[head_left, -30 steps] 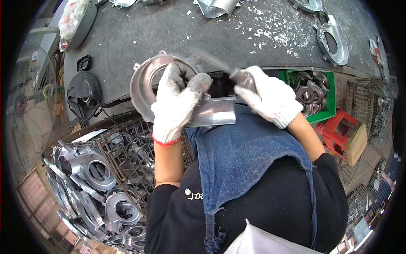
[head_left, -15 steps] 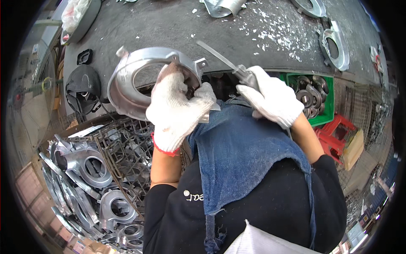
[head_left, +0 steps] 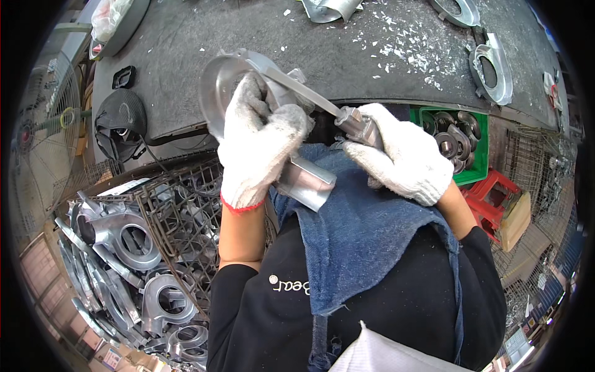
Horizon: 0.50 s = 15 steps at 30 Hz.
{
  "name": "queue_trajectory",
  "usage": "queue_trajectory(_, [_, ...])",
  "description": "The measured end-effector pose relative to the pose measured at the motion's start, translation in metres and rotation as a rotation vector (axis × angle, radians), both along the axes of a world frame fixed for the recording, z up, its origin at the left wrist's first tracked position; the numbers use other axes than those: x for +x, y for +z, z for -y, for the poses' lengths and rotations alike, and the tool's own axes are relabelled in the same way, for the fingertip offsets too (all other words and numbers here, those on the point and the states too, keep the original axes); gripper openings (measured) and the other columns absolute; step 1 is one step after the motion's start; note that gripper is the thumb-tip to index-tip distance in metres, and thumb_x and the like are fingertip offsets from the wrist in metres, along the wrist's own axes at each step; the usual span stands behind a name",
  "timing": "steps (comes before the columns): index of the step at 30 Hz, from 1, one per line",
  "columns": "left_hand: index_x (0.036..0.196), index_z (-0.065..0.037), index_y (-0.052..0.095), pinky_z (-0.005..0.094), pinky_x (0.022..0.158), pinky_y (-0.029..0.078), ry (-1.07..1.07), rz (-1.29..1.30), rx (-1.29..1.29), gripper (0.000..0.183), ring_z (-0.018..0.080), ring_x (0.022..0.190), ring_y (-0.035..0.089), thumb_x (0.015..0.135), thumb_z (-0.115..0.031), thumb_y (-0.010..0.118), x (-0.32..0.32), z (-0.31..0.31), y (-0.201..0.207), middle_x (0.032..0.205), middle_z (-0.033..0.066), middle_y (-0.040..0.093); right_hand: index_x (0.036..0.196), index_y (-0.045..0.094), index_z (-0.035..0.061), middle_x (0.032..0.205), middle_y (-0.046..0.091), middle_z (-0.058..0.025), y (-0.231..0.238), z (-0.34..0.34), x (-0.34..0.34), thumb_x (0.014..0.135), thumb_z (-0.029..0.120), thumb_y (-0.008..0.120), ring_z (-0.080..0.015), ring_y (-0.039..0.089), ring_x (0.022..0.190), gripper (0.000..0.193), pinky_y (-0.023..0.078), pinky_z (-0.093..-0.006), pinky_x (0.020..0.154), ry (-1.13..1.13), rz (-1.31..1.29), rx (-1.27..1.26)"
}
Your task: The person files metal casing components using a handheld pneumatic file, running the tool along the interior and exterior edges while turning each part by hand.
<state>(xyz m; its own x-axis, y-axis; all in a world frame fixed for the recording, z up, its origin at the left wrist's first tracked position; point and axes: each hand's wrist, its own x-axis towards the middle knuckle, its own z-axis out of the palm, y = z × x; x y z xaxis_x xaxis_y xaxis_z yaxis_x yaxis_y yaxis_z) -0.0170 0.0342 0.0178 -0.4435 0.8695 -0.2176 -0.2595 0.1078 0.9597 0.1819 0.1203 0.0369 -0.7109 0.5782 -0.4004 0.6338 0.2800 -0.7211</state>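
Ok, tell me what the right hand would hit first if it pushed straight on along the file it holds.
The right hand points its file up-left. The first thing in that line is the round metal casting held by the left hand; the blade seems to lie on it already, though depth is unclear.

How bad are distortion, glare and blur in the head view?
Head view: strong fisheye, the workbench edge bows and the corners go black; soft, even light, with mild glare on the metal casting and the file; both gloved hands, left hand and right hand, look sharp.
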Motion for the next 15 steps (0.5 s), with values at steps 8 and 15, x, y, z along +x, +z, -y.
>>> queue_trajectory(8, [0.122, 0.002, 0.054, 0.0291, 0.075, 0.058, -0.083, 0.049, 0.077, 0.037, 0.0158, 0.085, 0.068, 0.087, -0.005, 0.064, -0.003, -0.004, -0.009, 0.103, 0.011, 0.068, 0.127, 0.054, 0.011, 0.074, 0.072, -0.0092, -0.001, 0.0, 0.005, 0.095, 0.046, 0.064, -0.0247, 0.073, 0.063, 0.048, 0.056, -0.036, 0.063, -0.024, -0.034, -0.206])
queue_trajectory(15, [0.116, 0.001, 0.057, 0.0294, 0.082, 0.057, 0.015, 0.012, 0.048, 0.037, 0.0172, 0.092, 0.07, 0.081, -0.004, 0.068, -0.004, -0.005, -0.015, 0.105, 0.0099, 0.069, 0.133, 0.052, 0.0089, 0.079, 0.072, -0.0134, -0.008, 0.004, 0.003, 0.092, 0.036, 0.066, -0.0287, 0.073, 0.07, 0.052, 0.055, -0.0386, 0.071, 0.027, -0.091, -0.23])
